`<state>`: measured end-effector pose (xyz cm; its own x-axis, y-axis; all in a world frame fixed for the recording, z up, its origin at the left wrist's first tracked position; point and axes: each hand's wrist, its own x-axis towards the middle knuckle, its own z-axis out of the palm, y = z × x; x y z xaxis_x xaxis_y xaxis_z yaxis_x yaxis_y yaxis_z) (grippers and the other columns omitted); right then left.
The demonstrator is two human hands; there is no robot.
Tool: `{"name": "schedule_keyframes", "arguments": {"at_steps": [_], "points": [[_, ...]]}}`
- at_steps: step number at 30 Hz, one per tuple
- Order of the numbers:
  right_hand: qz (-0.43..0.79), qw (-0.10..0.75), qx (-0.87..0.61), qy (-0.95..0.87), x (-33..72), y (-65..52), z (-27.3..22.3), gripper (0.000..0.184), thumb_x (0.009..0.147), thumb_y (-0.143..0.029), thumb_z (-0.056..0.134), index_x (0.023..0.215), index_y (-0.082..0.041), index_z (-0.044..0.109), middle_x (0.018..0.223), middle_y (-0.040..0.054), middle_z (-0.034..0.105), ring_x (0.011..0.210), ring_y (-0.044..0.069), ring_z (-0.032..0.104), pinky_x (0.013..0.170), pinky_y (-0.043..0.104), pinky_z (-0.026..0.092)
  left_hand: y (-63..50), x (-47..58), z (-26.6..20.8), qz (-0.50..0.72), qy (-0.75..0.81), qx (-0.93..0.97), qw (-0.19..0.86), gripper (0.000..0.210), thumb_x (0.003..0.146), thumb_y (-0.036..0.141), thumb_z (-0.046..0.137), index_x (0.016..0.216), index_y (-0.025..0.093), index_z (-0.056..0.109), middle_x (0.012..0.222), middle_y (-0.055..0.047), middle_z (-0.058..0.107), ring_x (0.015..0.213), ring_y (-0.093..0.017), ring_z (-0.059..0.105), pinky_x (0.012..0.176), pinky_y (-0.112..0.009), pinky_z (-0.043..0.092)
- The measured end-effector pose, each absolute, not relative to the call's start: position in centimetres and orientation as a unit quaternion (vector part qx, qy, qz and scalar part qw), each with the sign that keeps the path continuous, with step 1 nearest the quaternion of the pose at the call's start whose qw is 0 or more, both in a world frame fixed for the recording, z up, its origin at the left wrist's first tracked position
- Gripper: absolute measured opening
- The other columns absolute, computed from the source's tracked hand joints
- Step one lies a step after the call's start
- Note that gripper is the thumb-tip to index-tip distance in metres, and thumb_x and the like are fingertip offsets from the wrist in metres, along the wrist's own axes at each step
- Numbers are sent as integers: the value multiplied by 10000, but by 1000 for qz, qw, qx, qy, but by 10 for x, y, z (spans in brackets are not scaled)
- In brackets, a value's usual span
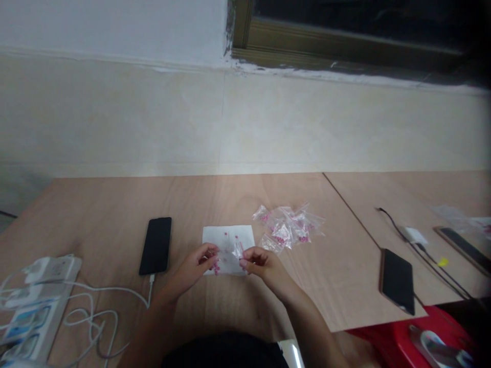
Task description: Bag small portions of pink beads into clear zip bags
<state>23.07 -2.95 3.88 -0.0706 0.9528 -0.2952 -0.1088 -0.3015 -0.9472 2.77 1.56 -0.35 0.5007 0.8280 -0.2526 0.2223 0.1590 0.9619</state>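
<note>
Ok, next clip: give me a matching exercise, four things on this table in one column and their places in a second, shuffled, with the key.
Things:
1. white sheet
2. pile of small clear bags
3. black phone
4. power strip

Places:
A. at the table's near left corner, with white cables
B. under both hands
C. right of the white sheet
D. left of the white sheet, with a cable plugged in

Pairs: 1-B, 2-C, 3-D, 4-A

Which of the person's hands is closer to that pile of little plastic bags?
Right. The right hand sits just below and left of the pile of bags; the left hand is farther left, across the white sheet.
</note>
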Motion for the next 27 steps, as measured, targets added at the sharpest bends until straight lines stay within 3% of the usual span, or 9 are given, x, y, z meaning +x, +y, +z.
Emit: {"name": "schedule_keyframes", "arguments": {"at_steps": [4, 7, 12, 18, 23, 27], "points": [[617, 421, -537, -392, 229, -29, 41, 215, 563, -335, 696, 581, -161, 570, 529, -39, 525, 494, 82, 457, 504, 223, 364, 18, 27, 3, 265, 493, 636, 532, 262, 728, 299, 555, 943, 168, 484, 832, -20, 512, 720, -135, 504, 665, -266, 428], [610, 414, -542, -403, 224, -29, 39, 230, 552, -342, 697, 558, -166, 550, 498, -42, 521, 433, 73, 432, 430, 209, 340, 16, 32, 19, 277, 513, 667, 464, 171, 742, 314, 529, 823, 173, 474, 737, 7, 472, 683, -129, 460, 628, -243, 397], [610, 389, -538, -433, 209, -29, 31, 231, 585, -322, 669, 544, -169, 502, 464, -55, 492, 359, 47, 374, 350, 183, 281, 5, 47, 41, 165, 413, 724, 527, 253, 823, 360, 402, 701, 162, 500, 645, 30, 461, 613, -109, 419, 555, -210, 336], [628, 387, -520, -429, 196, -32, 25, 261, 584, -295, 671, 547, -176, 442, 466, -74, 469, 354, 32, 359, 329, 158, 253, 4, 49, 37, 149, 376, 721, 563, 259, 846, 324, 359, 707, 159, 502, 642, 30, 446, 607, -106, 422, 556, -207, 337], [716, 367, -435, -405, 196, -34, 27, 298, 612, -398, 653, 659, -182, 454, 575, -48, 577, 327, 46, 423, 325, 176, 338, 4, 43, 32, 148, 372, 681, 613, 242, 833, 333, 384, 697, 159, 486, 632, 33, 444, 588, -105, 448, 543, -206, 369], [752, 375, -379, -386, 201, -34, 31, 289, 624, -393, 653, 693, -169, 484, 606, -38, 581, 389, 70, 502, 394, 204, 420, 5, 43, 28, 146, 378, 678, 613, 255, 837, 332, 376, 682, 158, 481, 600, 40, 440, 568, -102, 454, 549, -210, 369]]}}
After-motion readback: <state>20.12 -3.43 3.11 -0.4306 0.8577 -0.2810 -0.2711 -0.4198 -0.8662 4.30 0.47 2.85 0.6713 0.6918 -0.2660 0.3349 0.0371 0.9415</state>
